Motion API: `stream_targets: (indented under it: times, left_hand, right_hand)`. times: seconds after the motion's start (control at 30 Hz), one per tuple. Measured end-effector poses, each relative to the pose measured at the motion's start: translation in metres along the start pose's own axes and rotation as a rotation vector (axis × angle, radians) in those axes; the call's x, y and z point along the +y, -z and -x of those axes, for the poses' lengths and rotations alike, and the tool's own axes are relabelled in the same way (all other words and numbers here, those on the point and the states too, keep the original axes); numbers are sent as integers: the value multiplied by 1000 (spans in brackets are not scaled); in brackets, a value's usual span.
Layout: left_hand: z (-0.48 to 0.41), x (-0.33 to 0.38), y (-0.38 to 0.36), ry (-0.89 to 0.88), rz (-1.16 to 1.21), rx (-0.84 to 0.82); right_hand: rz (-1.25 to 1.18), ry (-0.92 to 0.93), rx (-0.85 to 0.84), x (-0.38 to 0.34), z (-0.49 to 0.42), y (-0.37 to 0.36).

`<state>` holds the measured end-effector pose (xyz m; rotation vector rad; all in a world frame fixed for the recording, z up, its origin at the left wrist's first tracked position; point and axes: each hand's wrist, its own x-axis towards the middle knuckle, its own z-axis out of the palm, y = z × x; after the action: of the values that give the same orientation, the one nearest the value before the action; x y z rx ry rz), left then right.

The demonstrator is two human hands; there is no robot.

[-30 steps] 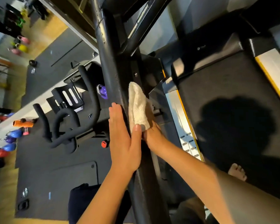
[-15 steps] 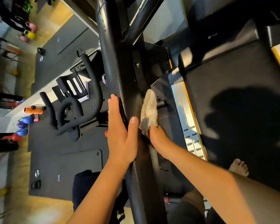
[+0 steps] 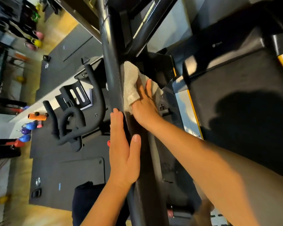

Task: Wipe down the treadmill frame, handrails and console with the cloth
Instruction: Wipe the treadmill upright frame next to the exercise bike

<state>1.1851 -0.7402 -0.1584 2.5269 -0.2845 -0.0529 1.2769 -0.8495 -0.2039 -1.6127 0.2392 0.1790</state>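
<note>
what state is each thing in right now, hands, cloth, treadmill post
right hand: presses the cloth against the post, fingers fairly straight
cloth: bunched, flat against the right side of the post
left hand: flat on the post below the cloth, holds nothing
treadmill post: dark, tilted in view, a hand on each side
treadmill belt: bare, shadow across it
</note>
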Motion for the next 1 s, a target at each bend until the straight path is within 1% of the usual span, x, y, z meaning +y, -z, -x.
stream_targets:
  times: [0.07, 0.1, 0.17, 0.2, 0.23, 0.33, 0.37, 0.47, 0.53, 0.57, 0.63, 0.7, 0.77, 0.83, 0.87, 0.93, 0.97, 1.0]
  left_hand:
    - [3, 1, 2, -24, -21, -15]
    - [1, 1, 2, -18, -23, -20]
    - [0, 1, 2, -3, -15, -17]
    - [0, 1, 2, -4, -7, -13]
    - [0, 1, 2, -4, -7, -9]
    - [0, 2, 2, -8, -15, -12]
    - [0, 1, 2, -10, -13, -12]
    - [-1, 1, 2, -16, 0, -8]
    - [-3, 4, 2, -35, 49, -11]
    - [-5, 6, 3, -47, 75, -9]
    - [-7, 7, 3, -65, 77, -7]
    - [-4, 5, 2, -38, 25, 0]
    - [-1, 1, 2, -3, -1, 6]
    - [0, -1, 2, -11, 6, -2]
    - [0, 0, 2, -15, 9, -6]
    - [0, 1, 2, -10, 23, -5]
    - [-1, 1, 2, -16, 40, -1]
    - [-1, 2, 2, -26, 65, 7]
  right_hand:
    - [103, -44, -33, -9, -28, 6]
    - [94, -36, -24, -10, -41, 12]
    - [18, -136, 16, -11, -63, 20]
    - [35, -158, 15, -8, -71, 18]
    - [66, -139, 9, -7, -73, 16]
    - [-73, -151, 21, -2, -58, 13]
    - [-73, -111, 7, 0, -44, 12]
    - [-53, 16, 49, 8, 15, -4]
    - [33, 162, -3, 2, 46, -10]
    - [86, 196, -37, -6, 47, -7]
    - [185, 189, -45, -23, 28, 1]
    - [214, 139, -52, -38, -6, 7]
    - [172, 105, -58, -48, -35, 9]
    - [94, 130, -35, -50, -48, 10]
    - [118, 160, -25, -49, -47, 12]
    - [322, 200, -53, -40, -28, 14]
    - [357, 201, -75, -33, -13, 14]
    - [343, 198, -104, -26, 5, 14]
